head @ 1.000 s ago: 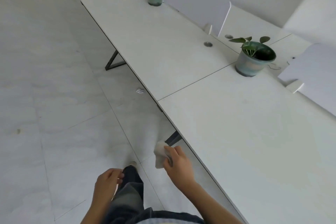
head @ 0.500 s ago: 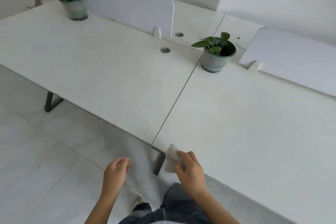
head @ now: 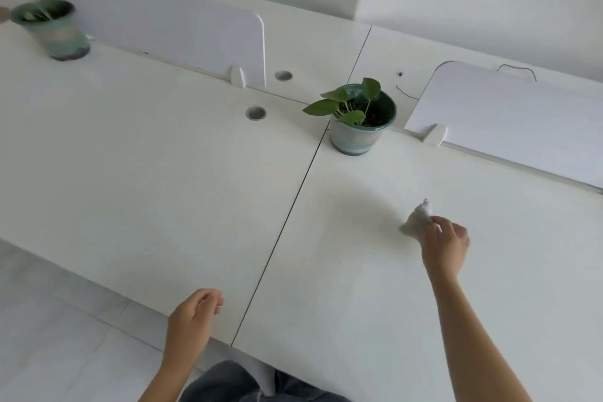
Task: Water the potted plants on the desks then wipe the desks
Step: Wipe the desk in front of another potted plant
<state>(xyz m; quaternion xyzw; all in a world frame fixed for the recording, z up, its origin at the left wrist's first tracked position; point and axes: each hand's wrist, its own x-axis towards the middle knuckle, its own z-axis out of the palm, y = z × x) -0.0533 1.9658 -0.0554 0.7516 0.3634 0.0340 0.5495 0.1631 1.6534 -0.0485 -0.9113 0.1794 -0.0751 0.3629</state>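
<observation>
- The right hand (head: 445, 246) pinched a crumpled white cloth (head: 417, 220) in its curled fingertips, well in from the near edge of the right desk (head: 359, 287). Whether the cloth touched the top could not be told.
- The left hand (head: 194, 320) hung at the near edge of the left desk (head: 146, 189), fingers loosely curled and holding nothing, just left of the seam (head: 287, 215).
- That dark seam ran between the 2 desks from the near edge to the near potted plant (head: 359, 127), which stood just right of it at the far side.
- A broad stretch of desktop lay between the cloth and that pot, and another ran from the hand to the foot of the right divider (head: 515, 121).
- 2 round cable holes (head: 256, 113) sat near the end of the left divider (head: 182, 33).
- The far potted plant (head: 54, 31) stood at the far left, blurred, its leaves close to the frame edge.
- The right desk's far end was cut off by the frame.
- A thin dark wire (head: 517, 68) showed above the right divider, its lower run hidden behind the panel.
</observation>
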